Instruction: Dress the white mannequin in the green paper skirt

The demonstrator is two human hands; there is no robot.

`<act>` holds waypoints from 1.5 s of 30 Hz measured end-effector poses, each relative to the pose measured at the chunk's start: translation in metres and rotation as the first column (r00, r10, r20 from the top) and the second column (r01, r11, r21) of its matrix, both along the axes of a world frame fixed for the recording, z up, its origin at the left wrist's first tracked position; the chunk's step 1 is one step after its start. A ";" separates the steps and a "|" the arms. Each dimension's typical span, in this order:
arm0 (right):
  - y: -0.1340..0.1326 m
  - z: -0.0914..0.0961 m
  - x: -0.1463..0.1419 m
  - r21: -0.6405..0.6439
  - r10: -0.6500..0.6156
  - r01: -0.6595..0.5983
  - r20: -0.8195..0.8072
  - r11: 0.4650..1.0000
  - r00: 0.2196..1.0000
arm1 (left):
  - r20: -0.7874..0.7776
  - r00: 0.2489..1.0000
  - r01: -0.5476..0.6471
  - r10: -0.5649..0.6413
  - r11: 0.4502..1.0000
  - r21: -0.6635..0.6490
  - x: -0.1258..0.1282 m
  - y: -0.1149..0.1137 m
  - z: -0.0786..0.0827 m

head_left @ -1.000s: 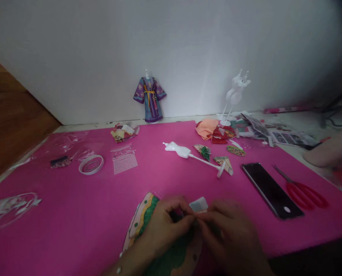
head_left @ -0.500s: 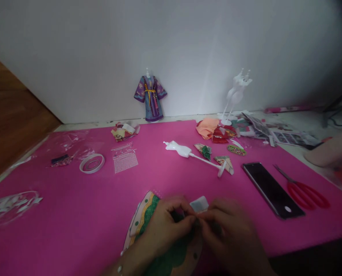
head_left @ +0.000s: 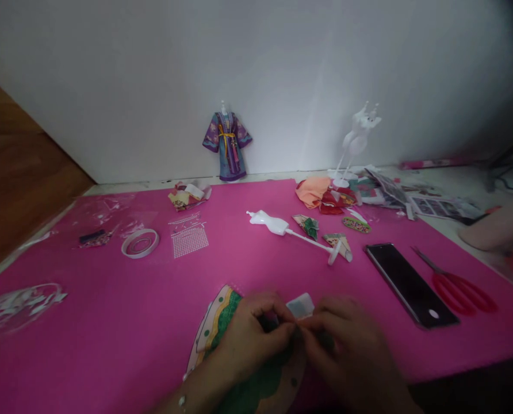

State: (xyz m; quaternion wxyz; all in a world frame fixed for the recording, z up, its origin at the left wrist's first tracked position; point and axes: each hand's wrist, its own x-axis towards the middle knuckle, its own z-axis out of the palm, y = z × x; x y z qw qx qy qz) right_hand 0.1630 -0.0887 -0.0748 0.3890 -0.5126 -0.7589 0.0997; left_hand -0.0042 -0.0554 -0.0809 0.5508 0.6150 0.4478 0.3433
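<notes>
Holding a cloth [head_left: 260,382] of green, cream and gold low and near, under both hands and spreading toward seven o'clock from the fingertips. Pinching its upper end between thumb and index finger of the left hand [head_left: 259,330], with the other fingers bending inward. Pinching likewise with the right hand [head_left: 351,345], touching tip to tip with the left. Blurring too much there for telling whether anything smaller is sitting between the tips. Having a pale piece [head_left: 300,305] lying just beyond the fingertips at twelve o'clock. Wearing a bracelet [head_left: 182,401] on the left wrist.

Counting on from the fingertips, facing a white mannequin [head_left: 274,225] lying on the pink mat [head_left: 127,339] at twelve, near two scraps [head_left: 307,226] at one. Having a phone [head_left: 409,284] lying at two, with red scissors [head_left: 459,290] just beside, nearer three. Having a sheet of beads [head_left: 190,241] and a white ring [head_left: 140,244] at ten, and a clear bag [head_left: 21,307] at nine. Facing a purple-and-blue dress [head_left: 228,146] by the wall [head_left: 153,86] at eleven, and upright mannequins [head_left: 353,142] at one, standing just behind peach fabric [head_left: 313,191] and red fabric [head_left: 335,201].
</notes>
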 end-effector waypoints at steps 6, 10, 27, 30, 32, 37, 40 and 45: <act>0.001 0.001 0.000 -0.017 -0.011 0.012 0.039 1.000 0.999 | -0.001 1.000 0.004 -0.004 0.999 0.034 0.001 0.000 0.004; 0.000 0.001 -0.001 -0.046 -0.022 0.023 0.007 0.999 1.000 | 0.012 1.000 0.006 -0.006 1.000 0.009 0.001 0.000 0.004; 0.000 -0.001 -0.002 -0.105 -0.052 0.039 -0.126 0.994 0.991 | 0.252 0.968 0.070 0.010 0.949 -0.306 -0.003 0.001 -0.007; 0.000 -0.002 -0.002 -0.129 -0.060 0.042 -0.136 0.991 0.989 | 0.263 0.964 0.062 0.026 0.945 -0.321 -0.003 0.001 -0.008; 0.002 -0.004 -0.002 -0.142 -0.067 0.046 -0.150 0.989 0.986 | 0.268 0.962 0.050 0.043 0.943 -0.329 -0.003 0.002 -0.009; 0.005 -0.012 -0.002 -0.176 -0.089 0.052 -0.207 0.983 0.974 | 0.315 0.946 0.036 0.070 0.947 -0.321 -0.004 0.003 -0.011; 0.006 -0.016 -0.001 -0.208 -0.108 0.058 -0.237 0.976 0.966 | 0.330 0.939 0.030 0.097 0.933 -0.358 -0.003 0.003 -0.010; 0.008 -0.020 0.001 -0.294 -0.146 0.058 -0.288 0.954 0.947 | 0.325 0.934 0.000 0.147 0.911 -0.413 -0.002 0.004 -0.007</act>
